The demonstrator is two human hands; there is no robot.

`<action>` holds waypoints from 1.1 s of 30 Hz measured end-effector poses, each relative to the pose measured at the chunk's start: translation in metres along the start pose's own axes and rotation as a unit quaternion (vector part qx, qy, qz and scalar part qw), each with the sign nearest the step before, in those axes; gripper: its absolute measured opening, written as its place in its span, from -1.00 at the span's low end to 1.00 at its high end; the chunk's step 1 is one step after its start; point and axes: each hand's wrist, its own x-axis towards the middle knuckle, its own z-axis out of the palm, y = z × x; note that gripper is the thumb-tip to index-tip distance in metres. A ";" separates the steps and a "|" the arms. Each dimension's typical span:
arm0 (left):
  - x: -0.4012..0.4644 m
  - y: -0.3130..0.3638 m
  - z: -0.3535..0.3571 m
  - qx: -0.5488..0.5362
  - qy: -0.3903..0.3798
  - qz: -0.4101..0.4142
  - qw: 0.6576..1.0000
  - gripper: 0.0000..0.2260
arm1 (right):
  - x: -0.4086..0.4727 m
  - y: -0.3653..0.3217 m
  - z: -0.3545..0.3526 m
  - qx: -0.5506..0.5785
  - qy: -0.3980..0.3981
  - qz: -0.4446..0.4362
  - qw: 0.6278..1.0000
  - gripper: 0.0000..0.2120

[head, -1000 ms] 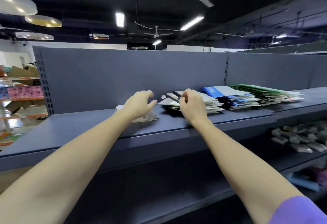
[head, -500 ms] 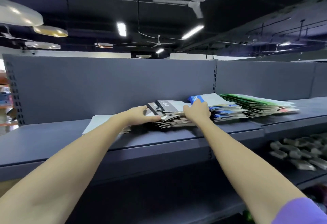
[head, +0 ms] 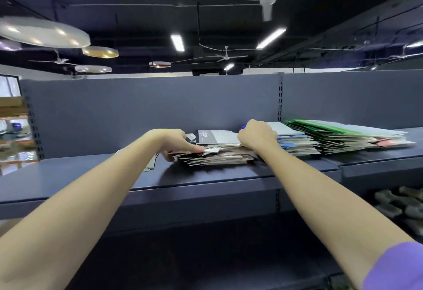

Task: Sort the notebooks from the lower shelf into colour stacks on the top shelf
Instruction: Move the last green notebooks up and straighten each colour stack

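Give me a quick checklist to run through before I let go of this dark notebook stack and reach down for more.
1. Left hand grips the dark notebook stack at its left end: ok.
2. Right hand on the stack's right end: ok; exact grip cannot tell.
3. Stack edges squared: not ok, covers fan out.
4. Stack fully on the top shelf: ok.
5. Clear of the blue stack: cannot tell, hand hides the gap.
6. Green stack tidy: not ok, splayed.
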 end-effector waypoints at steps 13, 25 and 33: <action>0.014 0.011 0.027 -0.109 0.121 -0.104 0.981 -0.43 | -0.004 -0.018 0.007 0.011 -0.060 -0.060 0.996 -0.70; 0.025 0.002 0.034 -0.330 0.156 -0.094 0.926 -0.29 | -0.017 -0.009 0.034 0.039 -0.049 -0.065 0.996 -0.44; 0.038 -0.021 0.028 -0.439 0.162 -0.081 0.880 -0.19 | -0.027 -0.017 0.046 0.095 0.006 -0.001 0.995 -0.39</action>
